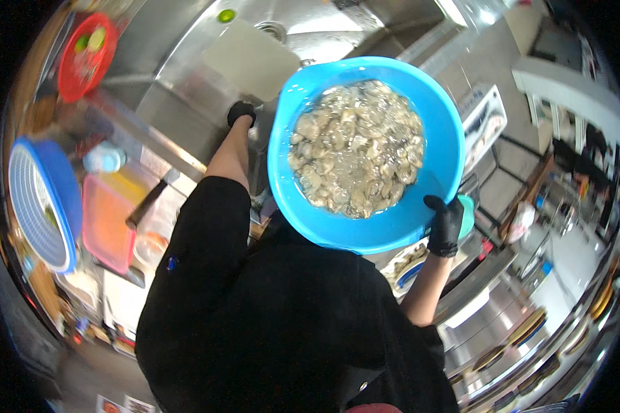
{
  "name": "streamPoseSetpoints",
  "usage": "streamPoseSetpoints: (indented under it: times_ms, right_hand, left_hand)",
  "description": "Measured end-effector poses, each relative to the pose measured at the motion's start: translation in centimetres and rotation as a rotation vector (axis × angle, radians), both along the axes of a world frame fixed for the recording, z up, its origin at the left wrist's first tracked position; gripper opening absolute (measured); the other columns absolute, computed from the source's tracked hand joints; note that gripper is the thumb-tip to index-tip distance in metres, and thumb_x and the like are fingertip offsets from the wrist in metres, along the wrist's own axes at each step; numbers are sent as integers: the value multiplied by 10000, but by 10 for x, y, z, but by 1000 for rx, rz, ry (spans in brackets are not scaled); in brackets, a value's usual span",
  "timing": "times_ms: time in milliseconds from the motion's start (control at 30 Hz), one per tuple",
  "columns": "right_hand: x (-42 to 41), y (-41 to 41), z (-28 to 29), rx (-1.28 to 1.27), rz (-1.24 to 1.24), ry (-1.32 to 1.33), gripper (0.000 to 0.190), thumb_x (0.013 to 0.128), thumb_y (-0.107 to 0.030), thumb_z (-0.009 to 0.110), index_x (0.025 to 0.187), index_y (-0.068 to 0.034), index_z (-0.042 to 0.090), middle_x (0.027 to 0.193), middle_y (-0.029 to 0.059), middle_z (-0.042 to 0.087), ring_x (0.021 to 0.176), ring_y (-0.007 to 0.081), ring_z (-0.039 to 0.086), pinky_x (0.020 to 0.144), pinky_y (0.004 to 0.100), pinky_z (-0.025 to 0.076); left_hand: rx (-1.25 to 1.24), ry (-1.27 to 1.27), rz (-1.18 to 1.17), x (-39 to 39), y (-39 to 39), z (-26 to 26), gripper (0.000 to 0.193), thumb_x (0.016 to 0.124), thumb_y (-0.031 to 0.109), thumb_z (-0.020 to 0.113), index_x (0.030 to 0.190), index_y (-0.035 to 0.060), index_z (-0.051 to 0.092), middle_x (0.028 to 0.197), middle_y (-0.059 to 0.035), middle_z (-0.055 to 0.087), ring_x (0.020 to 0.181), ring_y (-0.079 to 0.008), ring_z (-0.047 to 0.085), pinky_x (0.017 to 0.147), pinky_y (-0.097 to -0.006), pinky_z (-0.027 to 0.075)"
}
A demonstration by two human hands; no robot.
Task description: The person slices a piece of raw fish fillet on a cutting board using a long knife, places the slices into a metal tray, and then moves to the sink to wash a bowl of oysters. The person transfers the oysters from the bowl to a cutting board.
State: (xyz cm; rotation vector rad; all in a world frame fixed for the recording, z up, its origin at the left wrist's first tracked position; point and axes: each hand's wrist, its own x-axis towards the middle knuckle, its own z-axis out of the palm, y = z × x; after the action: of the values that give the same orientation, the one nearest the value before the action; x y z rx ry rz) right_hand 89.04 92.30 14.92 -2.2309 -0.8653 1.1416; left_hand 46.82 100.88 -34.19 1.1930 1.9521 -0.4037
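Observation:
A big blue plastic basin (447, 129) is held in front of my body, with many shucked oysters (356, 149) in cloudy liquid inside it. My right hand (446, 224), in a black glove, grips the near right rim, its thumb over the edge. My left hand (242, 113), also black-gloved, is reached forward over the stainless steel sink (175, 111), apart from the basin. It is close to the lower edge of a pale cutting board (250, 57) lying in the sink. Its fingers are too dark and small to read.
A lime (226, 16) lies beyond the board, near the drain (271, 30). To the left are a red basket (64, 72), a blue colander (67, 191), a pink-rimmed container (108, 222) and a dark-handled knife (147, 203). A white tray (497, 111) stands right of the basin.

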Motion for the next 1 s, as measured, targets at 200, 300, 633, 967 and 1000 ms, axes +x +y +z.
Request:
streamPoseSetpoints:
  times_ms: [200, 300, 633, 967, 1000]
  right_hand:
    - [-4, 4, 1, -31, 54, -99, 403, 675, -88, 673, 1059, 35, 658, 871, 98, 694, 706, 220, 625, 646, 324, 493]
    - [0, 2, -5, 45, 43, -17, 402, 685, -73, 665, 1072, 34, 653, 882, 101, 693, 721, 219, 627, 667, 325, 493]
    - [22, -2, -19, 134, 212, -17, 311, 682, -191, 675, 885, 44, 692, 769, 136, 684, 702, 256, 640, 686, 386, 489]
    - [35, -3, -30, 165, 257, 222, 268, 757, -202, 661, 901, 24, 664, 714, 94, 647, 556, 210, 598, 521, 331, 470]
    - [37, -4, -31, 157, 260, 246, 269, 756, -201, 662, 898, 27, 664, 718, 95, 651, 559, 210, 601, 523, 331, 473]
  left_hand:
    - [121, -86, 477, -9, -2, 52, 445, 912, 427, 484, 1148, 105, 679, 1225, -164, 627, 1124, -347, 605, 945, -420, 478]
    - [162, -53, 428, -10, 3, 94, 424, 907, 395, 481, 1131, 97, 684, 1213, -179, 627, 1116, -354, 608, 934, -433, 483]
    - [1200, -214, 137, 47, -49, 427, 189, 854, 88, 525, 972, 59, 670, 910, -189, 667, 881, -381, 636, 780, -447, 505]
    - [1203, -536, -510, 148, -25, 444, 526, 842, 92, 586, 1353, 49, 470, 1344, -227, 486, 1277, -384, 432, 1084, -477, 344]
    - [1136, -527, -529, 150, -12, 437, 537, 893, 231, 602, 1378, 54, 456, 1394, -215, 457, 1322, -376, 393, 1115, -468, 309]
